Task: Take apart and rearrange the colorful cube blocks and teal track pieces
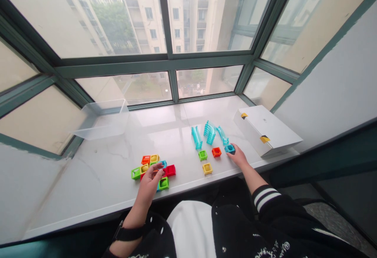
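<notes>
My right hand [238,156] grips a blue block [229,149] at the lower end of a clear teal track piece [222,135]. To its left sit a red block [216,152], a green block [202,155] and a yellow block [207,168]. A straight teal track [196,138] and a curved teal track [210,132] lie behind them. Over a cluster of colourful hollow blocks, my left hand [153,177] has its thumb and fingers apart and hides part of the cluster. A red block [171,170] and a green block [163,183] show beside it.
A clear plastic bin [103,120] stands at the back left of the white marbled sill [112,171]. On the right lies a white box [266,128] with yellow-and-black tabs. Framed windows [153,67] close off the back, and the sill's front edge runs before my body.
</notes>
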### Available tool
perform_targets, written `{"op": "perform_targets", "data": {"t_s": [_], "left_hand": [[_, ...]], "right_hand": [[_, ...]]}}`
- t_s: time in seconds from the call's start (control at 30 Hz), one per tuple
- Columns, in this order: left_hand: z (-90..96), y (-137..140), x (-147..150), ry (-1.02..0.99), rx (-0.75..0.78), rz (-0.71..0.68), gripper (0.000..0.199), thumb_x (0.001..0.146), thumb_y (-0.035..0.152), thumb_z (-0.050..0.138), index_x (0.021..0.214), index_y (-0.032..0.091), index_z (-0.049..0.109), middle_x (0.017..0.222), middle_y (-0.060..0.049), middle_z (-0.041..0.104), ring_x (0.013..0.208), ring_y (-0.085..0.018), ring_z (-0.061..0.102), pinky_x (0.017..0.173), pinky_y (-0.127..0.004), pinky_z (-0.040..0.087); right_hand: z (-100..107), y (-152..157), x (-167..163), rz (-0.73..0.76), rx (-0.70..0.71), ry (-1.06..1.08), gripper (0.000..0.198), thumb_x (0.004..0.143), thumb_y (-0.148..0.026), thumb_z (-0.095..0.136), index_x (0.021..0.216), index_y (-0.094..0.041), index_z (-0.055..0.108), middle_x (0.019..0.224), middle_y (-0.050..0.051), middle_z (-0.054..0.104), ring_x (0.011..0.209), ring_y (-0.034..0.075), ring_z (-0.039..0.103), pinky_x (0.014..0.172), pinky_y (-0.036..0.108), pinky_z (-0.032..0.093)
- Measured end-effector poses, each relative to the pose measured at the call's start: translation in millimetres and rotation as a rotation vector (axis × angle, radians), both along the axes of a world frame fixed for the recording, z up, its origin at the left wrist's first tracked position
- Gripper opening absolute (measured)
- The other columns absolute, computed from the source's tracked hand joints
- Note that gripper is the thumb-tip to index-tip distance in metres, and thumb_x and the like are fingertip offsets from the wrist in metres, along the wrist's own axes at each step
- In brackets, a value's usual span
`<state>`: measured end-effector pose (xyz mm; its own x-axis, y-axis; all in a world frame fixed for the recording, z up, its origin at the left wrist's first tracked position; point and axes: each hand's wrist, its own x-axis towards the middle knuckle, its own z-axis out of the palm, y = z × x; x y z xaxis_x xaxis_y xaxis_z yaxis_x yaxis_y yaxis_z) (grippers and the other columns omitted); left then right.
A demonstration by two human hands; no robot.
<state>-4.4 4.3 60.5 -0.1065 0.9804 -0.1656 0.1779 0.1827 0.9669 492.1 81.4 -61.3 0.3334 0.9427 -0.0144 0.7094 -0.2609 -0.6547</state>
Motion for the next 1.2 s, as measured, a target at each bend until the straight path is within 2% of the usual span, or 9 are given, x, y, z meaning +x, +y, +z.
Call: {"op": "perform_targets", "data": {"t_s": [0.13, 0.27, 0.5, 0.63, 0.73, 0.83, 0.97, 1.07, 1.2], "left_hand": [[-6.2, 0, 1, -0.014, -0.005, 0.003, 0.069, 0.080, 0.071, 0.073, 0.125, 0.019, 0.068, 0.127, -0.015, 0.073, 0.104, -0.029, 0.075, 0.090, -0.045, 0.063], [-10.9, 1, -6, 0.010, 0.010, 0.052, 0.064, 0.081, 0.068, 0.073, 0.124, 0.020, 0.068, 0.125, -0.014, 0.074, 0.104, -0.029, 0.076, 0.093, -0.046, 0.062], [-23.2, -3, -24, 0.165, 0.037, 0.061, 0.054, 0.085, 0.058, 0.070, 0.124, 0.021, 0.068, 0.120, -0.013, 0.074, 0.109, -0.031, 0.073, 0.097, -0.048, 0.059], [-31.3, -6, -25, 0.392, 0.184, -0.027, 0.044, 0.086, 0.050, 0.068, 0.122, 0.025, 0.070, 0.125, -0.011, 0.072, 0.122, -0.033, 0.067, 0.112, -0.054, 0.050], [-41.5, -4, -23, 0.540, 0.278, -0.084, 0.040, 0.090, 0.044, 0.064, 0.124, 0.025, 0.070, 0.132, -0.012, 0.069, 0.131, -0.035, 0.061, 0.119, -0.056, 0.042], [-55.6, 2, -19, 0.641, 0.326, -0.090, 0.037, 0.097, 0.039, 0.055, 0.127, 0.024, 0.069, 0.143, -0.014, 0.064, 0.140, -0.036, 0.055, 0.122, -0.057, 0.038], [-75.0, 14, -10, 0.887, 0.320, -0.061, 0.042, 0.102, 0.033, 0.045, 0.137, 0.020, 0.065, 0.159, -0.016, 0.053, 0.154, -0.038, 0.040, 0.128, -0.065, 0.023], [-86.7, 20, -4, 1.055, 0.315, -0.084, 0.047, 0.104, 0.032, 0.043, 0.144, 0.017, 0.061, 0.164, -0.016, 0.048, 0.156, -0.040, 0.035, 0.129, -0.068, 0.016], [-95.5, 22, -1, 1.163, 0.346, -0.107, 0.050, 0.105, 0.029, 0.039, 0.149, 0.013, 0.057, 0.165, -0.017, 0.047, 0.156, -0.041, 0.036, 0.127, -0.065, 0.023]], "right_hand": [[-2, -2, 0, 0.003, 0.008, -0.007, 0.074, 0.077, -0.033, 0.074, 0.147, -0.023, 0.052, 0.145, 0.014, 0.064, 0.137, 0.033, 0.060, 0.116, 0.047, 0.046], [-5, -7, 0, -0.004, 0.033, 0.005, 0.082, 0.075, -0.038, 0.075, 0.151, -0.020, 0.049, 0.146, 0.016, 0.060, 0.140, 0.033, 0.056, 0.118, 0.047, 0.044], [-1, -13, 3, -0.037, 0.017, 0.101, 0.086, 0.075, -0.045, 0.074, 0.153, -0.020, 0.048, 0.144, 0.018, 0.058, 0.122, 0.032, 0.067, 0.109, 0.045, 0.053], [15, -22, -4, -0.090, 0.074, 0.150, 0.093, 0.074, -0.053, 0.076, 0.155, -0.019, 0.044, 0.147, 0.020, 0.054, 0.122, 0.033, 0.066, 0.105, 0.046, 0.056], [42, -32, -27, -0.103, 0.284, 0.090, 0.077, 0.083, -0.053, 0.069, 0.148, -0.018, 0.051, 0.138, 0.019, 0.060, 0.125, 0.033, 0.063, 0.106, 0.048, 0.055], [75, -41, -67, 0.004, 0.463, 0.063, 0.051, 0.093, -0.047, 0.062, 0.136, -0.020, 0.060, 0.122, 0.015, 0.067, 0.117, 0.030, 0.066, 0.104, 0.048, 0.056], [104, -44, -132, 0.350, 0.505, 0.113, 0.031, 0.097, -0.033, 0.060, 0.127, -0.023, 0.065, 0.108, 0.009, 0.072, 0.103, 0.027, 0.069, 0.098, 0.048, 0.057], [103, -39, -181, 0.638, 0.393, 0.148, 0.040, 0.095, -0.025, 0.064, 0.135, -0.026, 0.062, 0.116, 0.008, 0.072, 0.109, 0.025, 0.069, 0.102, 0.046, 0.056], [85, -29, -242, 0.851, 0.135, 0.032, 0.059, 0.089, -0.021, 0.073, 0.146, -0.021, 0.055, 0.136, 0.015, 0.065, 0.128, 0.028, 0.063, 0.112, 0.046, 0.050]]}}
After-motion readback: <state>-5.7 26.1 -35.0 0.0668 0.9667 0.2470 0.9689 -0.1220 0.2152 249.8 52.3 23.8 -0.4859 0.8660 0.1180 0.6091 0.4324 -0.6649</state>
